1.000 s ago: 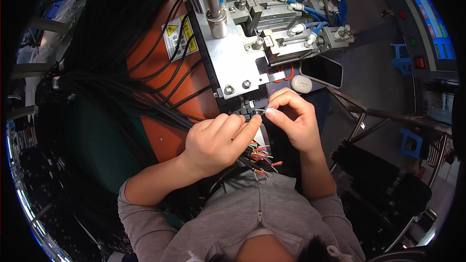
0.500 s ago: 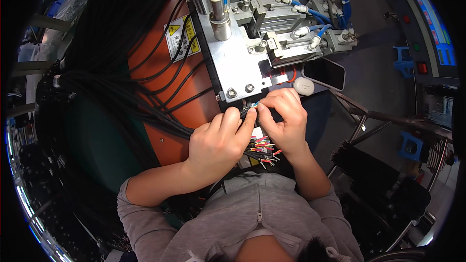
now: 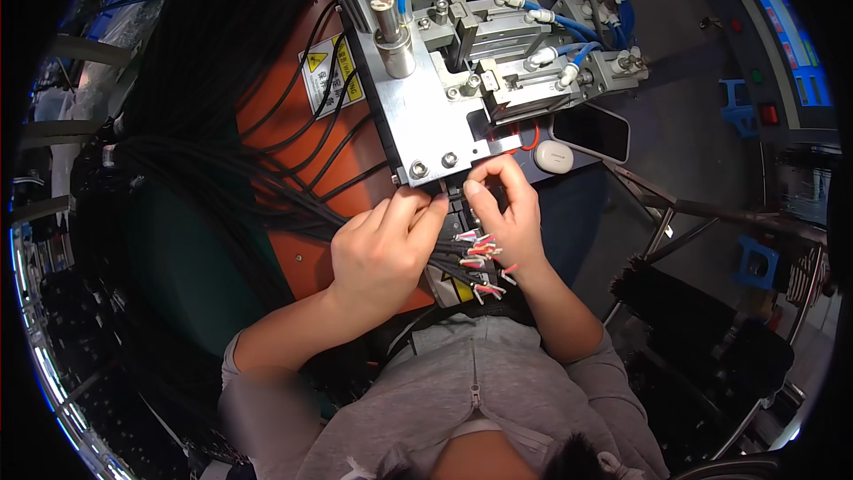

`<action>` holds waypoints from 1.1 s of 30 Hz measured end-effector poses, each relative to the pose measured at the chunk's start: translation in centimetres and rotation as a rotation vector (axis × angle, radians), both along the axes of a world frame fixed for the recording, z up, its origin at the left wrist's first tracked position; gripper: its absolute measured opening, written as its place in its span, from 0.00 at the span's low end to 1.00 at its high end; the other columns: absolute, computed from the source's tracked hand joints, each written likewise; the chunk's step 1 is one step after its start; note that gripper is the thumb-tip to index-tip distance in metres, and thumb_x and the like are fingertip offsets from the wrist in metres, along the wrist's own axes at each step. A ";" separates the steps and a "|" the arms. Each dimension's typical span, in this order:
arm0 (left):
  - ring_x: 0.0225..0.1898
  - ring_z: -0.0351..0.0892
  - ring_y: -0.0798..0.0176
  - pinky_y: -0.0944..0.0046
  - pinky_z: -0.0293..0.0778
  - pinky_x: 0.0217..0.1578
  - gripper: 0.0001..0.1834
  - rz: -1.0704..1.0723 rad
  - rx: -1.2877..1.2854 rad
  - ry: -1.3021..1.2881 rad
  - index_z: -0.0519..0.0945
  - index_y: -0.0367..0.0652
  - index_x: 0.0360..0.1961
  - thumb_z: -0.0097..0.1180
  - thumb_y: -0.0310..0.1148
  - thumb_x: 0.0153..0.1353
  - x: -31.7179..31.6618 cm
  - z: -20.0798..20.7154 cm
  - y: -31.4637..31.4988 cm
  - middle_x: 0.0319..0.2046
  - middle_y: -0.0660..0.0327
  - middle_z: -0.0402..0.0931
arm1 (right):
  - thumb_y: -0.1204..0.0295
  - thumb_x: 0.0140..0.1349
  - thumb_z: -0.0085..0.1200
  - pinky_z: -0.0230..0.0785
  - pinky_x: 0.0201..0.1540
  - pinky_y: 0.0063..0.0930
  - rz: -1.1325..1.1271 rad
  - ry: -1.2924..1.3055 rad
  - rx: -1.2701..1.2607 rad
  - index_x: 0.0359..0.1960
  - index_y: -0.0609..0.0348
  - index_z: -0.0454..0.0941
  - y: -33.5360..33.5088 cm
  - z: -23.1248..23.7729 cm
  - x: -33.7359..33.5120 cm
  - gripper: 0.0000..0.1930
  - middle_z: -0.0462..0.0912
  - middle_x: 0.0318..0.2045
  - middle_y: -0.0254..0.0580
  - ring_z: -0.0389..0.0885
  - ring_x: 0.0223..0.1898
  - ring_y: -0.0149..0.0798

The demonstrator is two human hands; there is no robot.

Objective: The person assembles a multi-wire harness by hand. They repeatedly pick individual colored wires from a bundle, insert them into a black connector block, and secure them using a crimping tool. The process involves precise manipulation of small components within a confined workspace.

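Note:
My left hand (image 3: 382, 244) is closed, its thumb and forefinger pinched at the front edge of the machine's metal plate (image 3: 431, 129). A black cable seems to lie in that pinch, its end hidden by the fingers and plate. Beside it my right hand (image 3: 514, 218) has its fingers curled and thumb against the forefinger, just under the plate's corner. Whatever sits between those fingertips is too small to make out. Below both hands a bunch of stripped cable ends (image 3: 480, 253) shows red, pink, white and yellow wires.
Many black cables (image 3: 240, 160) fan in from the left over an orange board (image 3: 302, 222) with a warning label (image 3: 333, 76). Pneumatic cylinders (image 3: 533, 93) with blue hoses stand behind the plate. A phone (image 3: 591, 133) and a white rounded case (image 3: 554, 157) lie at the right.
Both hands have moved slightly up and left, closer under the plate's edge. The bluish wire tips between the fingers are now out of sight. The loose wire bunch is more exposed.

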State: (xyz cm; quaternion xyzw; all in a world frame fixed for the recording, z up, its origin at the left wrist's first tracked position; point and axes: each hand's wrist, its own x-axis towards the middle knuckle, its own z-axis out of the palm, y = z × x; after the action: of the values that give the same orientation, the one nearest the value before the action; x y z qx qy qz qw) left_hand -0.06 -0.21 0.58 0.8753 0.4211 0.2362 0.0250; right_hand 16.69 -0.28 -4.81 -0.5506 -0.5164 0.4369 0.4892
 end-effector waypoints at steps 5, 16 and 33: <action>0.21 0.75 0.68 0.68 0.68 0.20 0.14 0.091 -0.031 0.117 0.81 0.37 0.38 0.59 0.24 0.47 -0.2 0.0 -1.5 0.28 0.63 0.72 | 0.79 0.50 0.61 0.68 0.40 0.29 0.123 -0.083 0.231 0.32 0.62 0.79 0.2 0.0 1.5 0.07 0.79 0.29 0.40 0.77 0.32 0.37; 0.32 0.76 0.66 0.68 0.71 0.30 0.19 -0.194 0.149 -0.178 0.81 0.42 0.45 0.62 0.32 0.50 -1.0 0.5 0.4 0.40 0.60 0.77 | 0.78 0.44 0.68 0.71 0.38 0.30 0.272 -0.140 0.582 0.31 0.60 0.83 -0.1 2.6 3.2 0.10 0.83 0.30 0.41 0.80 0.32 0.39; 0.20 0.75 0.67 0.70 0.65 0.17 0.11 -0.168 0.123 -0.350 0.81 0.37 0.33 0.66 0.30 0.50 -0.8 0.4 0.7 0.22 0.64 0.75 | 0.77 0.47 0.66 0.70 0.39 0.29 0.124 -0.133 0.603 0.31 0.62 0.81 0.1 4.4 0.4 0.09 0.82 0.29 0.42 0.79 0.32 0.41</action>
State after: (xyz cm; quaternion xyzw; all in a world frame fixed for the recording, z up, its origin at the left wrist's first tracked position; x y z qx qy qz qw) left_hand -0.86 0.47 0.94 0.8528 0.3205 0.4073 0.0638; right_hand 17.13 -0.19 -0.44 -0.3756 -0.6861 0.2561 0.5680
